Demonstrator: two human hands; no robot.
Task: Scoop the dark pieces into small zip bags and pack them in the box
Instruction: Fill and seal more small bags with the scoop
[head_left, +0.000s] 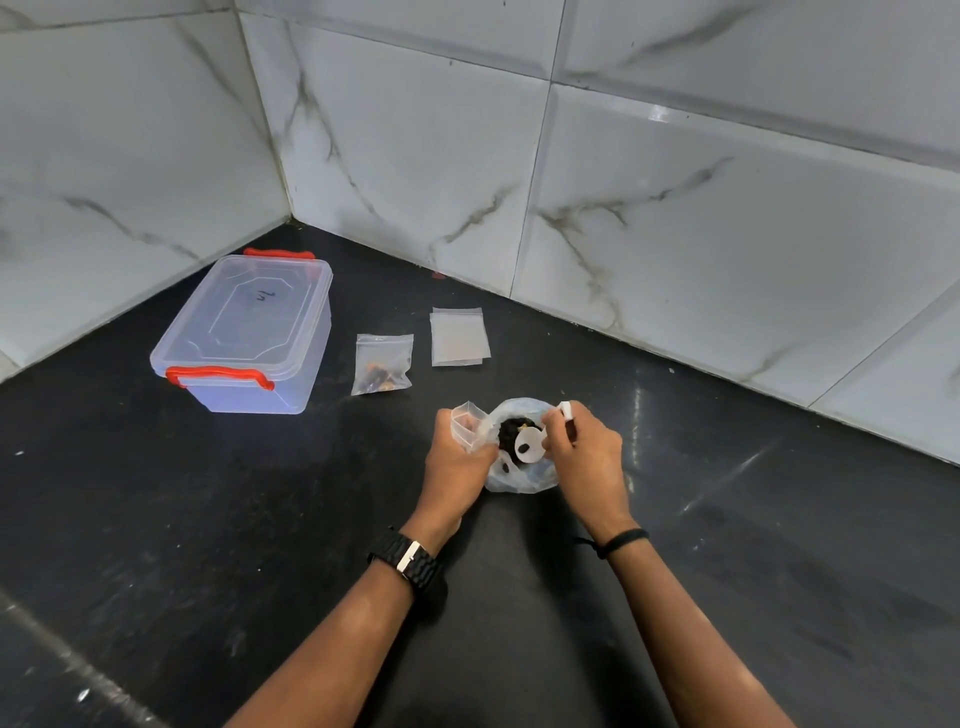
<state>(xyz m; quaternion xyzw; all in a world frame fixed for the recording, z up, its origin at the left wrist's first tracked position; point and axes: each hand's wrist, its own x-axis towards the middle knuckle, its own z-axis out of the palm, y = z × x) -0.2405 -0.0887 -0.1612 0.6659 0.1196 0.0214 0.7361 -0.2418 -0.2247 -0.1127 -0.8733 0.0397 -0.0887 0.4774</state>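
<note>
On the dark worktop (208, 519), the left hand (454, 462) pinches an open small zip bag (467, 423). The right hand (584, 452) grips a white scoop (530, 448) over the dark pieces (511, 431) in a plastic bag (519, 478). Farther off lie a filled zip bag (383, 362), empty bags (458, 336) and the shut box (249, 332).

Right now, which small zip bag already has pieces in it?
The zip bag lying beside the box: dark pieces show inside. The flat bags further right look empty.
</note>
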